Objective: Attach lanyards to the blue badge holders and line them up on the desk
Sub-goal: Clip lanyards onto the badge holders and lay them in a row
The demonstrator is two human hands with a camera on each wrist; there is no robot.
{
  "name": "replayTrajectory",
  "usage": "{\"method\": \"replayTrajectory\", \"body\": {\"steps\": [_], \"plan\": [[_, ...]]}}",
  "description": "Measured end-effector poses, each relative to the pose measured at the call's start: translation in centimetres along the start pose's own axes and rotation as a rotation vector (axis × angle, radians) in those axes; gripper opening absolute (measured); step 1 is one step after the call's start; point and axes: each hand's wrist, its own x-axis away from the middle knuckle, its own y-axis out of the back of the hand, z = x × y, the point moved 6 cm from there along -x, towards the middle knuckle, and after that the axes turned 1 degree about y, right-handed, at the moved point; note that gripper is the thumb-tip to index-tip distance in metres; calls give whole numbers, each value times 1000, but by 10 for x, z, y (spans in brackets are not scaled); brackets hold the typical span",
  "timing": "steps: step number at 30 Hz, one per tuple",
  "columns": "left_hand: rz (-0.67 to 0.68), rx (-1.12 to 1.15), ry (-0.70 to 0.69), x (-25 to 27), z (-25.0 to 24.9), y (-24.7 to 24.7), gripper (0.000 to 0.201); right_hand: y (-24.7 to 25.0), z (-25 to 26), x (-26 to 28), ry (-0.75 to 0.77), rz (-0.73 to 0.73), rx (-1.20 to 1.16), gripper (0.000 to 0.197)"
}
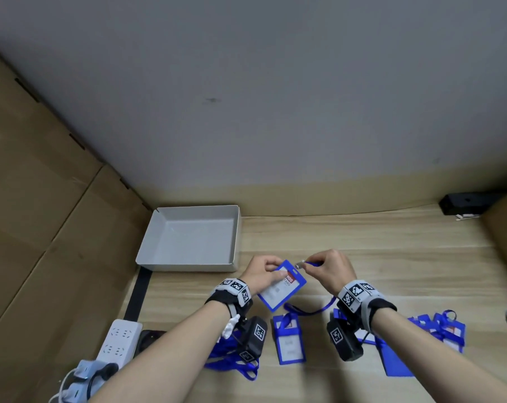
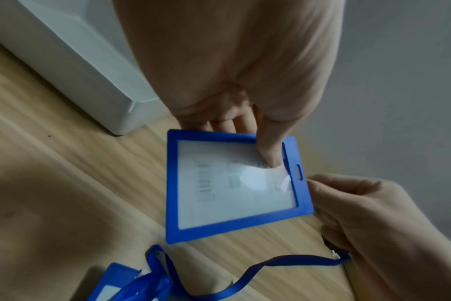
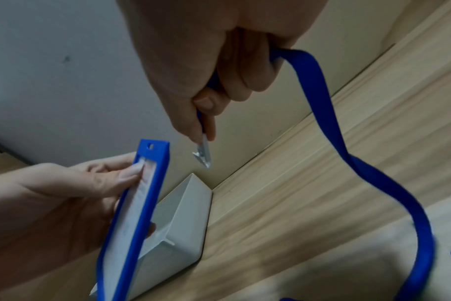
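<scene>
The badge holder (image 1: 282, 285) was a blue plastic frame round a clear window, with a slot in its top edge. The left hand (image 1: 262, 274) pinched it above the desk (image 1: 362, 242), thumb on the window. The right hand (image 1: 330, 270) pinched the metal clip (image 1: 299, 264) of a blue lanyard (image 3: 368, 163) just beside that slot, not yet through it. The card inside showed a red band whose letters were too blurred to read. A grey tray (image 1: 188, 237) stood on the desk behind, nothing in it.

An office-like workspace: a wood-grain table (image 1: 362, 237) against a plain grey wall (image 1: 275, 82); a white power strip (image 1: 119, 341); cardboard panels (image 1: 42, 213); a grey tray (image 1: 234, 237).
</scene>
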Motion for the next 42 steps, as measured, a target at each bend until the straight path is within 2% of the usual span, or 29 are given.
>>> {"method": "replayTrajectory", "body": {"steps": [4, 9, 12, 14, 17, 22, 25, 29, 31, 34, 37, 39, 42], "plan": [[-90, -86, 9, -24, 1, -4, 16, 8, -21, -3, -77, -85, -105, 21], [-152, -170, 1, -53, -10, -17, 36, 16, -47, -8, -137, -100, -313, 14], [-51, -31, -35, -52, -21, -39, 13, 13, -43, -9, -109, -23, -397, 15], [24, 8, -40, -44, -24, -50, 15, 9, -37, -8, -91, 30, -421, 17], [-15, 15, -56, -33, -18, -49, 17, 3, -28, -3, -94, 71, -441, 16], [-143, -53, 9, -16, -3, -9, 16, -6, -11, 3, -155, 218, -282, 27], [-327, -106, 46, -4, 4, 38, 20, -4, 13, -1, -126, 237, -223, 29], [-555, -77, 102, 11, 12, 109, 18, -1, 47, -22, -148, 250, -184, 20], [-594, -2, 94, 11, 8, 132, 21, -3, 60, -32, -203, 255, -303, 19], [-559, 122, 38, 1, -12, 138, 21, 7, 75, -39, -287, 214, -578, 29], [-430, 195, 18, -21, -32, 113, 19, 26, 81, -41, -245, 191, -667, 30], [-330, 205, 27, -38, -37, 83, 19, 35, 67, -42, -238, 177, -653, 32], [-212, 128, 52, -64, -30, 26, 19, 46, 21, -35, -237, 181, -482, 36]]}}
